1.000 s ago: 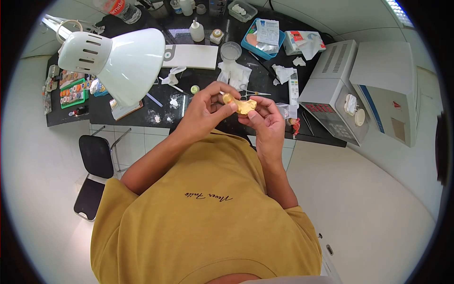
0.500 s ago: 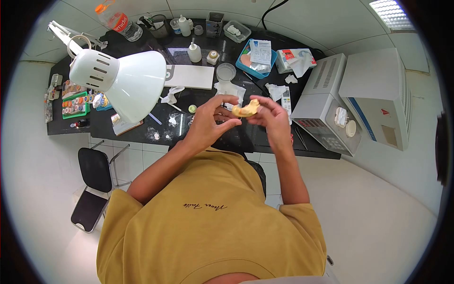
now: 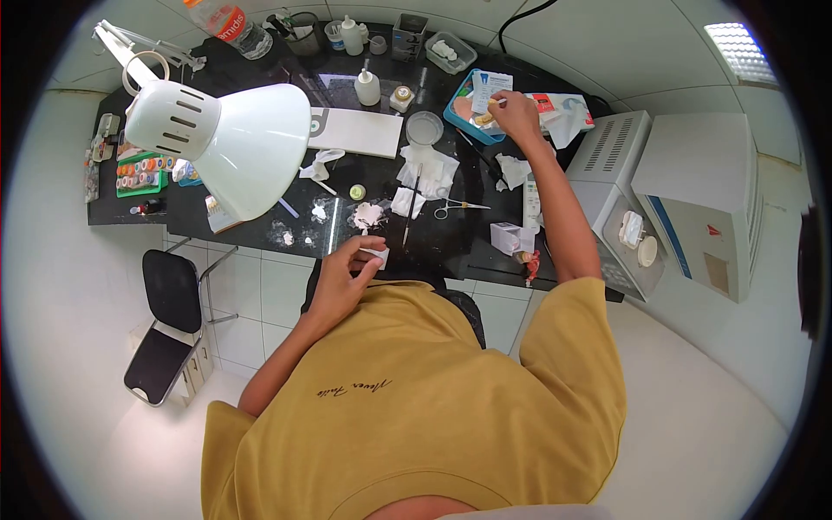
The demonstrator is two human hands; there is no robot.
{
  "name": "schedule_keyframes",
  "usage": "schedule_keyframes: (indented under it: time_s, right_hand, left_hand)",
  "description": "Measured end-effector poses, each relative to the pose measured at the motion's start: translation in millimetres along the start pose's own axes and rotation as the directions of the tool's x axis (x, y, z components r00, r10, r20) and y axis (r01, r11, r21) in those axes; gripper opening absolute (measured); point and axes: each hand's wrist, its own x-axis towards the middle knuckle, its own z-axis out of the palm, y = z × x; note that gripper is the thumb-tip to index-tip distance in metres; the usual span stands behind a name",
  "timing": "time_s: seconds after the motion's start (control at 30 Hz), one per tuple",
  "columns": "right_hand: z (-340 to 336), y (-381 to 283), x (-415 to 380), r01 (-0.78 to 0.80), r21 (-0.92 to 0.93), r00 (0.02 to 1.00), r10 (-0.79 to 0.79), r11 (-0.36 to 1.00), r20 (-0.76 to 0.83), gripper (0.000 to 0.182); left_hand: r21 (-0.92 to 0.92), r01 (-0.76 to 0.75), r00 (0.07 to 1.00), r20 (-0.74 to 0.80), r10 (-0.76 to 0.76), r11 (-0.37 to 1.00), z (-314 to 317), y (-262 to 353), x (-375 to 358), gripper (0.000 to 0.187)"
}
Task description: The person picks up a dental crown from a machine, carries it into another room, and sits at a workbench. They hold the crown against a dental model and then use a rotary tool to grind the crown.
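My right hand [image 3: 517, 115] reaches over the blue tray [image 3: 452, 111] at the back. Its fingers close on a yellowish, curved dental cast [image 3: 485, 117], partly hidden by the hand and low over the tray. A printed packet [image 3: 491, 84] and a pinkish piece [image 3: 464, 107] lie in the same tray. My left hand [image 3: 343, 276] is at the bench's front edge, fingers curved with the thumb apart from them. A small white piece [image 3: 379, 256] shows by its fingertips. Just beyond lies a heap of pinkish-white powder [image 3: 367, 215].
Scissors-like forceps [image 3: 461, 205] and a thin dark-handled tool [image 3: 413, 199] lie mid-bench near tissue [image 3: 429, 172]. A clear box [image 3: 511, 237] stands at the front right. The white lamp [image 3: 251, 152] overhangs the left side. Grey machines [image 3: 607, 156] border the right.
My right hand has carried the cast from in front of my chest to the blue tray. My left hand has dropped back toward the bench edge, away from the cast.
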Motion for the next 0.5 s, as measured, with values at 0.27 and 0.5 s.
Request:
schedule_keyframes:
  time_s: [0.27, 0.5]
  right_hand:
    - [35.6, 13.7, 17.7, 0.261, -0.139, 0.964, -0.251, 0.955, 0.083, 0.025]
    - [-8.0, 30.5, -18.5, -0.173, -0.068, 0.979, 0.164, 0.983, -0.123, 0.041]
  left_hand:
    - [-0.09, 0.061, 0.986, -0.147, -0.074, 0.994, -12.5, 0.1, -12.6, 0.026]
    - [-0.103, 0.122, 0.964, -0.225, -0.143, 0.987, -31.4, -15.0, -33.9, 0.025]
